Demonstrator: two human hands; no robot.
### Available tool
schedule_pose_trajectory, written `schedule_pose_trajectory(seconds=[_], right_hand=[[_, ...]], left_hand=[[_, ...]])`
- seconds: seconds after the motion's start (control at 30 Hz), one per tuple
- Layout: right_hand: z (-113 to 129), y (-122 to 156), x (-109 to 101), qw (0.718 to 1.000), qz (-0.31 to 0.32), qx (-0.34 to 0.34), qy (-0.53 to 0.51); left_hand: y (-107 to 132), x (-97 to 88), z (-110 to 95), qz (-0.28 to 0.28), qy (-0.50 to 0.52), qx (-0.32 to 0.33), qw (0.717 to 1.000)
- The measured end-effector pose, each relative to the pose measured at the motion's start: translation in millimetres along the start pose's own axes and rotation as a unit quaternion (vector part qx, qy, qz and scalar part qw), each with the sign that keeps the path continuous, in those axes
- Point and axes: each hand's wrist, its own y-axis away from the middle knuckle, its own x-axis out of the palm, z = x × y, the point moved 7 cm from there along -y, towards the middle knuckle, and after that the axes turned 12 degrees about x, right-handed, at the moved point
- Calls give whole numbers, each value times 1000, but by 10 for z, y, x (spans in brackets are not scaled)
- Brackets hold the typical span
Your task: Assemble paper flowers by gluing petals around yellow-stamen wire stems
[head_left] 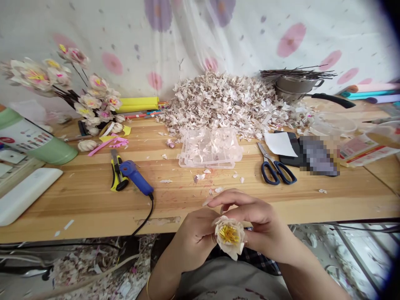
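Note:
A small handmade paper flower with cream petals and a yellow stamen centre is held just below the near edge of the wooden table. My left hand cups it from the left. My right hand curves over its upper right side, with the fingertips on the petals. Beyond the hands lie a blue hot glue gun, a yellow utility knife and black-handled scissors.
A large heap of paper petals fills the table's back middle. In front stands a clear compartment box of petals. Finished flowers rise at back left, and a metal pan holds dark stems. The glue gun's cord drops over the edge.

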Motion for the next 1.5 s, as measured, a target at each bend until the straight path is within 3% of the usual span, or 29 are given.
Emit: schedule_pose_trajectory(seconds=[0.37,0.5,0.73,0.93,1.0,1.07,1.17,1.27,1.5], right_hand=[[46,-26,-99,999,-35,-15,-15],[65,-97,-105,999,-27,-26,-7],[-95,-512,46,980,127,99,112],[-193,-1026,257,937,298,86,159],[-281,-1222,360,934,260,85,228],[-334,-1394,492,937,173,83,291],[-377,-1518,817,930,111,87,340],[-444,-1591,1057,914,82,125,378],[-517,-1790,1281,906,60,158,387]], left_hand=[[44,30,112,55,-18,-59,997],[107,-74,116,18,9,-90,996],[243,-351,102,-115,0,-129,985],[353,-563,-118,-146,-71,-106,981],[433,-588,-170,-151,-72,-104,981],[535,-583,-160,-164,-57,-115,978],[674,-549,-95,-197,-37,-126,972],[727,-512,-52,-212,-28,-132,968],[571,-541,-208,-154,-109,-121,974]])
